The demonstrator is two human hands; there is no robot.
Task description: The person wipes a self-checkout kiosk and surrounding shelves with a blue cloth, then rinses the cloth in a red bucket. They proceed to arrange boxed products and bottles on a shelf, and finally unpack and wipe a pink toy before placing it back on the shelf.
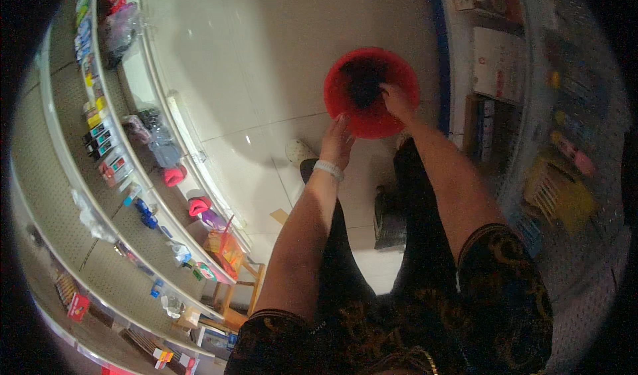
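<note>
A round red basin (366,128) is low over the tiled floor, in front of my feet. Inside it lies a dark mass (366,78), perhaps cloth; shadow hides its detail. My left hand (338,143), with a pale band on the wrist, has its fingers over the basin's near left rim. From the right, my right hand (397,101) reaches inside the rim. Its fingertips meet the edge of the dark mass, and whether they pinch it is unclear.
Shelving (149,66) with packaged goods curves along the left. More shelves on the right hold boxes (498,63) and a yellow container (560,190). A dark bag-like object (389,220) is between my legs. A wooden stool (232,295) is at lower left.
</note>
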